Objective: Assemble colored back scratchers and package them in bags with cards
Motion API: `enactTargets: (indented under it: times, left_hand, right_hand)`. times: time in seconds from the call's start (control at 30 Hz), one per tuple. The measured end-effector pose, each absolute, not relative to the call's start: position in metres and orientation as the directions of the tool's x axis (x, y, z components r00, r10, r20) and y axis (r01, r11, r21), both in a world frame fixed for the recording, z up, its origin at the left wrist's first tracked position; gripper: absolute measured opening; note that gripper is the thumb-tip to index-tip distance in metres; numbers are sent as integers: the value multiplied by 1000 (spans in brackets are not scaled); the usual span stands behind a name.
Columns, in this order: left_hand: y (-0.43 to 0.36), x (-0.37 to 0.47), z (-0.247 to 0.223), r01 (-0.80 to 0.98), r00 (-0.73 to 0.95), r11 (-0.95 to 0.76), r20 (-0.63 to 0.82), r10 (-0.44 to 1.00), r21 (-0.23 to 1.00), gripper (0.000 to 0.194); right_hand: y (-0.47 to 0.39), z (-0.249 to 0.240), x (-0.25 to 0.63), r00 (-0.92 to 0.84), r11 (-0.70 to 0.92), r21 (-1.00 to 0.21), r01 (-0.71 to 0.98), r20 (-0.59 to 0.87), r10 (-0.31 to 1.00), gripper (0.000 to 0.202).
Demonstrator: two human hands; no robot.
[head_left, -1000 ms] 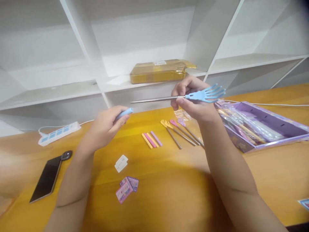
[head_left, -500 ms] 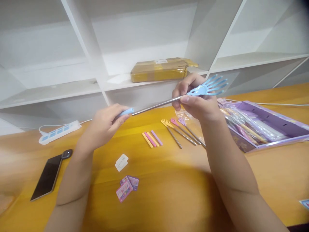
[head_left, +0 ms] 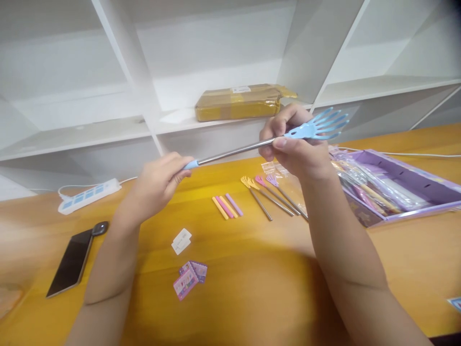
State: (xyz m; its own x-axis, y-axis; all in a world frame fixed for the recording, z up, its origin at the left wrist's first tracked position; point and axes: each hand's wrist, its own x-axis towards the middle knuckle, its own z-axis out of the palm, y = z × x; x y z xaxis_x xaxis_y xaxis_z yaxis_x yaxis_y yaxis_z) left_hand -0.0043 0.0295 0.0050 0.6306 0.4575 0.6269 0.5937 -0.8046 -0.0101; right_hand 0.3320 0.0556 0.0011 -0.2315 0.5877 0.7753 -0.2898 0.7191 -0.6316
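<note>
My right hand [head_left: 293, 137] pinches a back scratcher just below its light blue, hand-shaped head [head_left: 317, 127]. From there its thin metal rod [head_left: 236, 151] slants down to the left. A light blue handle sleeve [head_left: 191, 165] is gripped in my left hand [head_left: 158, 185], mostly hidden by the fingers. The sleeve's visible end meets the rod's end in line; how deep the rod sits inside cannot be seen. On the table beneath lie several back scratchers [head_left: 272, 197] with yellow, pink and purple heads, and beside them several loose sleeves [head_left: 226, 206] in yellow, pink and purple.
A purple box [head_left: 399, 218] at right holds plastic-wrapped items. Small cards [head_left: 190, 279] and white labels [head_left: 181, 241] lie on the table [head_left: 234, 283]. At left are a power strip [head_left: 90, 196] and a phone-like black slab [head_left: 70, 264]. A taped carton [head_left: 237, 103] sits on the shelf.
The rod and sleeve, earlier offset at an angle, now line up end to end. My right hand has shifted slightly right and up with the back scratcher.
</note>
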Motion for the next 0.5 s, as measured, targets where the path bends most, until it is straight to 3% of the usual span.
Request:
enactTargets:
  times: [0.2, 0.5]
  left_hand:
    - [30, -3, 4, 614, 630, -789, 622, 464, -33, 18]
    - [32, -4, 2, 632, 624, -774, 621, 474, -44, 20]
  right_hand:
    - [59, -1, 334, -240, 726, -650, -225, 759, 605, 48]
    - [56, -5, 335, -319, 690, -676, -257, 734, 600, 39]
